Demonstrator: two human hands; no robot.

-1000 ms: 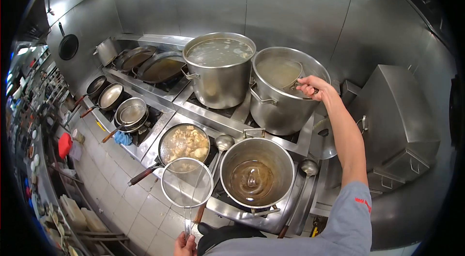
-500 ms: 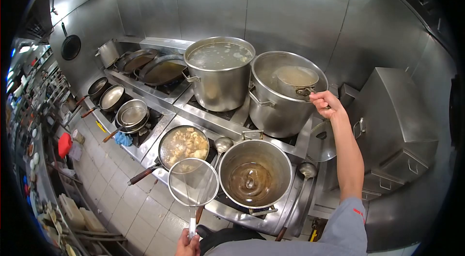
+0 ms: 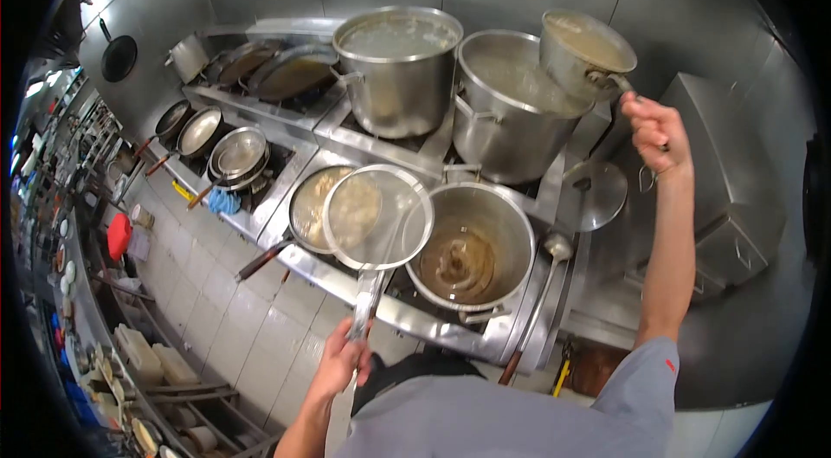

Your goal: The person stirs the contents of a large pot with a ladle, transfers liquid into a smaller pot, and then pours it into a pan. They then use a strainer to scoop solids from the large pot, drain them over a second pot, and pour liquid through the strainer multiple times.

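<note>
- Holding a long-handled saucepan (image 3: 584, 47) full of pale broth, the right hand (image 3: 655, 133) has its grip closed around the handle, up at about 2 o'clock in the view
- The saucepan hangs tilted over the far right rim of the right stockpot (image 3: 511, 107), which holds cloudy liquid
- The left hand (image 3: 344, 360), down at 6 o'clock, has its grip closed on the handle of a round mesh skimmer (image 3: 376, 217)
- The skimmer's net hovers level, overlapping the frying pan of pale food (image 3: 313, 209) at its 9 o'clock and the rim of the pot of brown sauce (image 3: 472, 250) at its 3 o'clock
- A ladle lies in the brown sauce; another ladle (image 3: 554, 248) rests on the steel counter (image 3: 433, 328) at the pot's 3 o'clock
- The left stockpot (image 3: 396, 68), filled with clear stock, stands just beside the right one, at its 9 o'clock
- A flat lid (image 3: 595, 194) lies at 5 o'clock of the right stockpot
- Stacked small pans (image 3: 238, 155) and two woks (image 3: 277, 73) sit further along the range towards 10 o'clock
</note>
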